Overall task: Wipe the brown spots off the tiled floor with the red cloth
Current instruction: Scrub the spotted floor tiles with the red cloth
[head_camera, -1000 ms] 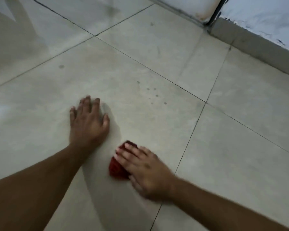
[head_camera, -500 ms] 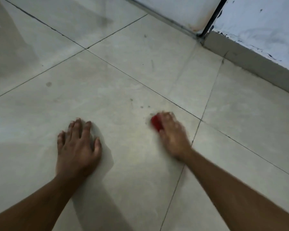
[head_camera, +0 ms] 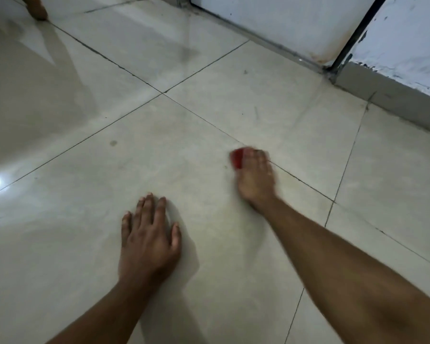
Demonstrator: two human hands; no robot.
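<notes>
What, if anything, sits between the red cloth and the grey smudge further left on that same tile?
Nothing visible. The red cloth, pressed under the right hand, has bare tile between it and the smudge. The left hand lies flat nearer the camera, off that line.

The right hand, blurred, presses the red cloth onto the tiled floor by a grout line, while the left hand lies flat, fingers spread, nearer.

cloth: red | floor tiles: pale beige, dark grout lines | wall: white, scuffed
</notes>
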